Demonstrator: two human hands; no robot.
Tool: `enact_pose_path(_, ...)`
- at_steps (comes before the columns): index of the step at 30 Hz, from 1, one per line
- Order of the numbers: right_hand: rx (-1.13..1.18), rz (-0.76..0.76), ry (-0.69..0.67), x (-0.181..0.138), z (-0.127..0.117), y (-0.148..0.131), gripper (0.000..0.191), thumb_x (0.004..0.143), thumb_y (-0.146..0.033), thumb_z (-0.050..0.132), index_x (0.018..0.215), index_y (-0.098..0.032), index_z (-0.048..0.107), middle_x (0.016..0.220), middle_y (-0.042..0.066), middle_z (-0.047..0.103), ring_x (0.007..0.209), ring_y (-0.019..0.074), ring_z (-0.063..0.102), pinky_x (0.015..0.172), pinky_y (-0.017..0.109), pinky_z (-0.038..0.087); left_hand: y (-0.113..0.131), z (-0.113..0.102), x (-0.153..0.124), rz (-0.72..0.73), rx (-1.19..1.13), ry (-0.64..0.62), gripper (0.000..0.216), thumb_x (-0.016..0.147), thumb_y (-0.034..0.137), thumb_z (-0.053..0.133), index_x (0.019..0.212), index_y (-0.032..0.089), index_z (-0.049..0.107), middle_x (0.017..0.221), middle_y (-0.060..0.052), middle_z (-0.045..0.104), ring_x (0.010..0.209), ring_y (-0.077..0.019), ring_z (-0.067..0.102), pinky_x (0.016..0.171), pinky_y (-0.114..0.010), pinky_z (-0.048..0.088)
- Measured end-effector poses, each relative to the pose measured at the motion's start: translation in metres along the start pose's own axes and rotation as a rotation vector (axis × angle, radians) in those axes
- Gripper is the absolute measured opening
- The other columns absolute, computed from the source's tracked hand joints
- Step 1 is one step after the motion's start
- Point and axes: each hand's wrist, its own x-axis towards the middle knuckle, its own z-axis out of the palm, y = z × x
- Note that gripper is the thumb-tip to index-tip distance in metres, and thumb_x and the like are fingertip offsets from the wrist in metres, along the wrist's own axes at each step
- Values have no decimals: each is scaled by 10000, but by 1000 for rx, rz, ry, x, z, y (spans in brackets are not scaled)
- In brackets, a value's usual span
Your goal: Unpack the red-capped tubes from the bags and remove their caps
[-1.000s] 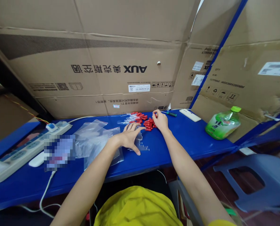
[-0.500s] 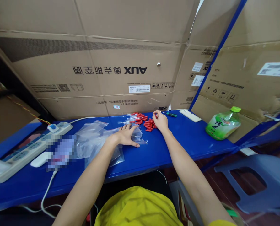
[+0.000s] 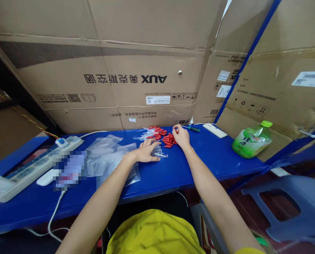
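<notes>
My left hand [image 3: 146, 151] lies over a bunch of thin clear tubes [image 3: 159, 152], its thumb stretched out apart from the fingers. The tubes are partly hidden under the palm. My right hand [image 3: 181, 136] is curled at the right side of a pile of small red rubber bulbs [image 3: 168, 140]; its fingertips are pinched, and what they hold is hidden. Behind the left hand lies a bundle of clear tubes with red bulbs [image 3: 155, 133] on their ends. Clear plastic bags [image 3: 104, 155] are spread left of my left hand.
A green-handled screwdriver [image 3: 193, 128], a white phone [image 3: 215, 130] and a green drink bottle [image 3: 252, 140] are to the right. At left runs a power strip [image 3: 33, 167] with cables. Cardboard [image 3: 125, 60] walls the blue table [image 3: 162, 173]. A blue stool [image 3: 292, 204] stands at right.
My left hand has slid slightly right over the clear tubes, and its thumb and fingers have drawn closer together. My right hand stays at the red bulbs.
</notes>
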Motion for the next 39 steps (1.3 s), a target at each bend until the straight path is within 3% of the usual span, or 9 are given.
enact_pose_path(9, 12, -6, 12, 0, 2, 2, 187, 965, -307, 534, 1052, -252, 691, 680, -17, 620, 696, 198, 600, 638, 279, 315, 4, 1, 2, 0, 16, 54, 707, 802, 522, 755, 1438, 284, 560, 1577, -160, 430, 1508, -416, 354, 1213, -601, 334)
enact_pose_path(14, 12, -5, -5, -1, 2, 3, 189, 969, -307, 530, 1060, -250, 686, 683, -22, 621, 687, 193, 593, 640, 277, 305, 6, 0, 3, -14, 34, 77, 627, 849, 420, 689, 1445, 284, 551, 1509, -146, 495, 1469, -405, 401, 1199, -627, 326)
enact_pose_path(21, 23, 2, -21, -1, 2, 3, 194, 971, -310, 529, 1064, -250, 689, 687, -21, 627, 684, 193, 590, 639, 281, 302, -6, 1, 6, 52, 0, 83, 692, 912, 504, 678, 1530, 262, 482, 1535, -158, 485, 1484, -365, 402, 1229, -553, 328)
enact_pose_path(26, 32, 4, -19, -1, 1, 3, 178, 970, -301, 541, 1059, -251, 687, 681, -27, 621, 682, 186, 586, 636, 276, 298, -8, 0, 5, 56, -5, 99, 731, 886, 516, 731, 1525, 266, 480, 1554, -154, 480, 1482, -386, 399, 1218, -580, 325)
enact_pose_path(31, 29, 10, -17, -1, 2, 4, 173, 969, -299, 546, 1059, -249, 685, 679, -26, 612, 695, 186, 593, 640, 265, 311, -4, -3, 2, 94, 1, 176, 573, 773, 489, 856, 1243, 263, 620, 1448, -118, 508, 1394, -375, 455, 1166, -554, 365)
enact_pose_path(39, 45, 14, -8, 0, 2, 6, 147, 963, -300, 546, 1025, -253, 671, 688, -27, 624, 679, 183, 576, 637, 263, 302, 13, -7, 1, 218, 60, 126, 243, 817, 405, 828, 842, 208, 688, 1211, -64, 544, 1225, -307, 481, 1080, -486, 364)
